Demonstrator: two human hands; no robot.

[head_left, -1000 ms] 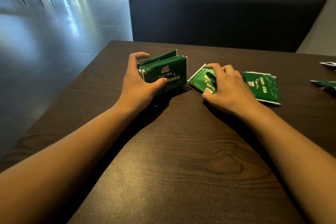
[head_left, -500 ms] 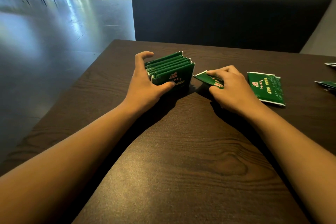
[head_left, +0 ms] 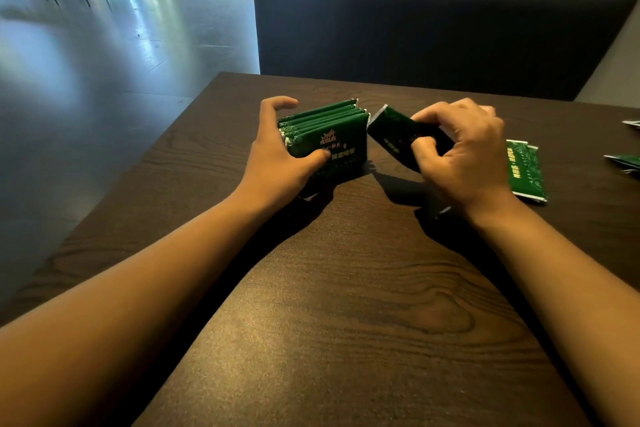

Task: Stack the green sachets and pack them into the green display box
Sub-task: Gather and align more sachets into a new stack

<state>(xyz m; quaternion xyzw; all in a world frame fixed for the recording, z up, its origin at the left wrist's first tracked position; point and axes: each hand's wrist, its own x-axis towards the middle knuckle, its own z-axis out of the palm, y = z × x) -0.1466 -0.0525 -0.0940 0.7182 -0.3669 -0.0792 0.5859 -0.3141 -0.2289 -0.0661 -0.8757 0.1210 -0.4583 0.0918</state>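
Dark wood table [head_left: 346, 305]: is lying under both forearms, its grain running across, carrying every sachet in view.
Bench back [head_left: 433, 28]: a dark upholstered panel is standing just beyond the table's far edge.
Floor [head_left: 86, 62]: grey and glossy, is stretching away on the left, with thin-legged chairs at the far end.
Left hand [head_left: 277, 159]: is gripping the stack of sachets [head_left: 325, 139], the thumb pressing on the near printed face and the fingers curling round behind the far side.
Stack of sachets: several green packets are standing on edge on the table, packed face to face, at the table's middle, just left of the held sachet.
Right hand [head_left: 460, 156]: is pinching a single green sachet [head_left: 391, 135] between thumb and curled fingers.
Single green sachet: is being held tilted above the table, its upper corner just beside the stack's right edge; I cannot tell whether they are touching.
Flat sachets [head_left: 526, 170]: are lying overlapped on the table to the right of the right hand.
Edge sachets [head_left: 623, 161]: are partly showing at the far right, cut off by the frame.
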